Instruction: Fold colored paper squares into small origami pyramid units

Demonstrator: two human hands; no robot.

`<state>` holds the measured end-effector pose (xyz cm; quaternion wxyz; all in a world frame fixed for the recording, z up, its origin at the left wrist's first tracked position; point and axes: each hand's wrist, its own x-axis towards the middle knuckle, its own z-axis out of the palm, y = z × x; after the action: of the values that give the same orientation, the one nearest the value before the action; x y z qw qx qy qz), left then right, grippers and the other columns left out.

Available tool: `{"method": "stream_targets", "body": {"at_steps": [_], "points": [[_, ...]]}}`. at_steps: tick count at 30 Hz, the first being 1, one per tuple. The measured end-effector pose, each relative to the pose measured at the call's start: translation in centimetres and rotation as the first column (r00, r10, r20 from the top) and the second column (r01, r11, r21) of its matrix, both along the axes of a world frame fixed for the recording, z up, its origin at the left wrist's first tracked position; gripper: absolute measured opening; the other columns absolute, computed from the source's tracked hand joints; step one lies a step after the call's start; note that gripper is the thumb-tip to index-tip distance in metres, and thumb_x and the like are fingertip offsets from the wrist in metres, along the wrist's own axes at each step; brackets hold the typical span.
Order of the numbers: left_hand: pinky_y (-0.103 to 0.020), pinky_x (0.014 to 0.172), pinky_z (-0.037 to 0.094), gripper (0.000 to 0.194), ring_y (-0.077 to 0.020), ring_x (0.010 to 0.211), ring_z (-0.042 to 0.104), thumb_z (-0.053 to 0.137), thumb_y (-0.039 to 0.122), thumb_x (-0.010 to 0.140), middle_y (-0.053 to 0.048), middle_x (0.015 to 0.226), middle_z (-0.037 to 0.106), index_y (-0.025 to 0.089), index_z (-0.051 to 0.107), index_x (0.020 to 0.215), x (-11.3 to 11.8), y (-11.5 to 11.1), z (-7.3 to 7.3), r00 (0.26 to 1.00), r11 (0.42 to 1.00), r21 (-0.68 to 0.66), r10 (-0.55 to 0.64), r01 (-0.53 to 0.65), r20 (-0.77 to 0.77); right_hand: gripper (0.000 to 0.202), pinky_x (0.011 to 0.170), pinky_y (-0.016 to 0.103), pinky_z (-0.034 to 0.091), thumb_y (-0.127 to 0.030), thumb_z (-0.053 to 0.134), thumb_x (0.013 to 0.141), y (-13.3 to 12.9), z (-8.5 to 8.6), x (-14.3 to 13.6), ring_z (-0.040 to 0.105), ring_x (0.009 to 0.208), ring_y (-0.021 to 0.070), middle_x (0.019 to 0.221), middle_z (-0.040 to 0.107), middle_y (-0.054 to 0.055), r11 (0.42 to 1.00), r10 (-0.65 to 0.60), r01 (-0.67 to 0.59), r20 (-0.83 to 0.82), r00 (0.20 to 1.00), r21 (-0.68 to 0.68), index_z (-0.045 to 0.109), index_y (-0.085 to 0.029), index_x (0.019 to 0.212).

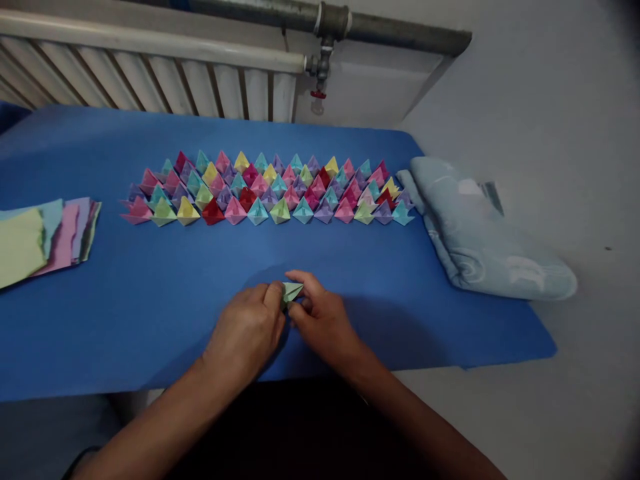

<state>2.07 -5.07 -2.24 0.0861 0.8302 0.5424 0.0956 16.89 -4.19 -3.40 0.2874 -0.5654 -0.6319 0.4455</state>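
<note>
A small light green folded paper boat is between my two hands, over the front middle of the blue table. My left hand is closed on its left side and hides that part. Thumb and forefinger of my right hand are curled about its pointed right end. Farther back, several rows of folded paper boats in pink, blue, yellow, green, purple and red stand close together.
Loose sheets of coloured paper lie stacked at the left of the blue table. A folded pale blue blanket rests at the right edge. Behind the table are a white radiator and a pipe with a red valve handle.
</note>
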Motion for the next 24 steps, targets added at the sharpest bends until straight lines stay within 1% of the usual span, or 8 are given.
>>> {"method": "stream_targets", "body": {"at_steps": [4, 8, 12, 15, 17, 20, 22, 24], "points": [[-0.033, 0.059, 0.048, 0.023, -0.0239, 0.067, 0.062, 0.041, 0.012, 0.088, -0.01, 0.079, 0.065, 0.011, 0.058, 0.104, 0.7, -0.4, 0.2, 0.993, 0.998, 0.027, 0.06, -0.057, -0.102, 0.05, 0.066, 0.028, 0.046, -0.011, 0.049, 0.077, -0.3, 0.2, -0.4, 0.059, 0.071, 0.0161, 0.078, 0.065, 0.0, 0.992, 0.04, -0.045, 0.043, 0.998, 0.12, 0.053, -0.024, 0.126], [-0.031, 0.055, 0.045, 0.018, -0.0226, 0.063, 0.061, 0.042, 0.011, 0.089, -0.008, 0.073, 0.065, 0.014, 0.059, 0.094, 0.5, -0.2, 0.1, 0.99, 0.992, 0.085, 0.103, -0.094, -0.099, 0.047, 0.075, 0.03, 0.048, -0.014, 0.047, 0.081, -0.5, 0.6, -0.9, 0.062, 0.081, 0.0176, 0.095, 0.067, 0.004, 0.977, 0.059, -0.071, 0.061, 0.996, 0.201, 0.051, -0.023, 0.127], [-0.029, 0.054, 0.044, 0.017, -0.0204, 0.061, 0.06, 0.043, 0.014, 0.09, -0.005, 0.069, 0.064, 0.016, 0.06, 0.091, -0.4, 0.0, -0.2, 0.992, 0.978, 0.171, 0.123, -0.12, -0.006, 0.046, 0.075, 0.03, 0.049, -0.017, 0.047, 0.085, -0.7, 0.8, -0.9, 0.062, 0.078, 0.0157, 0.1, 0.067, 0.005, 0.968, 0.073, -0.077, 0.027, 0.997, 0.239, 0.048, -0.023, 0.13], [-0.03, 0.062, 0.048, 0.019, -0.0198, 0.068, 0.063, 0.044, 0.019, 0.091, -0.005, 0.077, 0.068, 0.017, 0.061, 0.1, -1.7, 0.1, -0.3, 0.96, 0.952, 0.206, 0.185, -0.228, 0.208, 0.047, 0.065, 0.027, 0.05, -0.021, 0.052, 0.084, -1.0, 0.8, -0.5, 0.059, 0.065, 0.0115, 0.099, 0.066, 0.004, 0.978, 0.032, -0.02, -0.055, 0.998, 0.206, 0.048, -0.024, 0.131], [-0.029, 0.067, 0.05, 0.019, -0.0183, 0.074, 0.065, 0.047, 0.024, 0.092, -0.005, 0.087, 0.071, 0.02, 0.061, 0.103, -2.6, -0.1, -0.1, 0.883, 0.952, 0.111, 0.217, -0.286, 0.417, 0.043, 0.061, 0.026, 0.049, -0.021, 0.054, 0.083, -1.0, 0.9, -0.2, 0.059, 0.066, 0.0116, 0.099, 0.065, 0.005, 0.985, -0.016, 0.034, -0.106, 0.994, 0.17, 0.052, -0.023, 0.126], [-0.026, 0.07, 0.052, 0.018, -0.0162, 0.079, 0.066, 0.053, 0.032, 0.089, -0.001, 0.092, 0.072, 0.023, 0.064, 0.1, -3.4, -0.5, 0.4, 0.665, 0.956, -0.155, 0.284, -0.248, 0.691, 0.035, 0.065, 0.028, 0.05, -0.023, 0.057, 0.08, -0.8, 1.0, -0.1, 0.062, 0.079, 0.0152, 0.1, 0.065, 0.007, 0.992, -0.047, 0.07, -0.209, 0.977, 0.103, 0.058, -0.022, 0.116], [-0.026, 0.072, 0.053, 0.018, -0.0162, 0.081, 0.067, 0.057, 0.034, 0.086, 0.0, 0.09, 0.072, 0.023, 0.065, 0.098, -3.6, -0.9, 0.5, 0.51, 0.942, -0.283, 0.334, -0.179, 0.793, 0.034, 0.072, 0.03, 0.051, -0.025, 0.061, 0.077, -0.6, 1.3, -0.4, 0.062, 0.089, 0.0171, 0.104, 0.065, 0.007, 0.996, -0.049, 0.068, -0.313, 0.949, 0.05, 0.059, -0.021, 0.111], [-0.026, 0.072, 0.054, 0.018, -0.016, 0.079, 0.067, 0.062, 0.034, 0.082, 0.001, 0.088, 0.073, 0.024, 0.066, 0.096, -3.7, -1.3, 0.6, 0.404, 0.928, -0.353, 0.37, -0.119, 0.837, 0.034, 0.073, 0.028, 0.051, -0.025, 0.063, 0.075, -0.5, 1.7, -0.7, 0.062, 0.09, 0.0164, 0.104, 0.066, 0.006, 0.999, -0.047, 0.046, -0.428, 0.902, -0.012, 0.06, -0.022, 0.108]]}}
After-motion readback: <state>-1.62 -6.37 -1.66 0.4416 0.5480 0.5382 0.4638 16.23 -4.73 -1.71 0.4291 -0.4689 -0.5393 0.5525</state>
